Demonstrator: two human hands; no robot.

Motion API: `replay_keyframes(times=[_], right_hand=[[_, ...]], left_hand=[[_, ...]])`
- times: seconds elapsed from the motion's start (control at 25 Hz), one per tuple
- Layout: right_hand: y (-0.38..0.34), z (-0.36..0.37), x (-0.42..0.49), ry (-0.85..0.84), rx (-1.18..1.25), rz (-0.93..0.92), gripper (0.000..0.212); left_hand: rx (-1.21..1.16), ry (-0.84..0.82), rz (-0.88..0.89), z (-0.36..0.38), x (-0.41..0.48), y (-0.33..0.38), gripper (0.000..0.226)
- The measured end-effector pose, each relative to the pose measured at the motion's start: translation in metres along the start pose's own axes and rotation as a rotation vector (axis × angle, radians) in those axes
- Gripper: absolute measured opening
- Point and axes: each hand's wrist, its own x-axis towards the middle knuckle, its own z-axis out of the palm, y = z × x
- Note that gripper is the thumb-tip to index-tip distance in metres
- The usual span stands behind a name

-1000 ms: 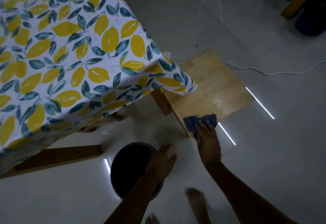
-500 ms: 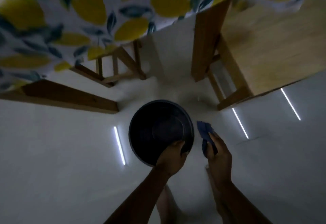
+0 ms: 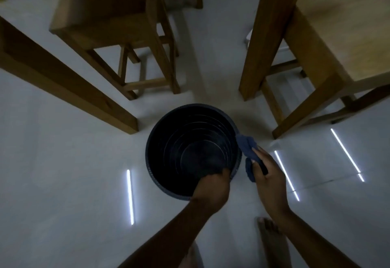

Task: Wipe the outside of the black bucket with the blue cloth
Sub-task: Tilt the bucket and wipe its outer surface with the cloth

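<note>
Black ribbed plastic, round and upright: that's the black bucket [image 3: 193, 153] standing on the pale glossy floor [image 3: 63, 172], its mouth open to us, and its dark inside looks bare down to the round base. No label or writing shows anywhere on it, nor on anything else in this dim light.

Left hand [image 3: 213, 187] is on the near rim, its fingers [image 3: 219, 176] curled over the edge and down into the bucket, clamped on the rim. Right hand [image 3: 269, 174] sits just beside the bucket's right wall, its fingers [image 3: 260, 158] closed around the crumpled blue cloth [image 3: 247, 149]. The cloth bunches out past the fingertips, and its upper end touches the outside of the bucket right at the rim; a lower fold hangs below the hand, near the wall.

Bare right foot [image 3: 270, 238] is planted on the floor below the right forearm. Thin white strips of reflected light [image 3: 129, 196] streak the floor on both sides.

Behind the bucket stand a brown wooden stool [image 3: 118, 25] on the left, a thick wooden leg [image 3: 268, 35] upright in the middle-right, and a light wooden stool [image 3: 337, 35] at far right.
</note>
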Motion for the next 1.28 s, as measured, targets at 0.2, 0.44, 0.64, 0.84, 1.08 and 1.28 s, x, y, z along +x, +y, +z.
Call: replay_keyframes(times=[0.2,0.44,0.64,0.84,1.08,1.28], right_hand=[[-0.035,-0.001,-0.012,0.023,0.032,-0.170,0.040],[-0.047,-0.014,-0.045,-0.061,-0.149,-0.279,0.042],[0.013,0.009,-0.039,-0.289,-0.440,-0.285,0.044],[0.048,0.046,-0.039,-0.361,-0.929,-0.477,0.058],[0.045,0.060,0.016,-0.319,-0.711,-0.271,0.049],[0.051,0.057,-0.015,-0.279,-0.759,-0.287,0.051]], left_hand=[[-0.304,0.286,-0.208,-0.077,-0.025,-0.045,0.029],[-0.927,0.385,-0.405,-0.062,-0.070,-0.052,0.030],[-1.080,0.341,-0.554,-0.040,-0.061,-0.062,0.030],[-1.069,0.329,-0.562,-0.030,-0.052,-0.075,0.026],[-1.098,0.329,-0.540,-0.029,-0.048,-0.081,0.021],[-1.113,0.326,-0.557,-0.020,-0.051,-0.083,0.018]])
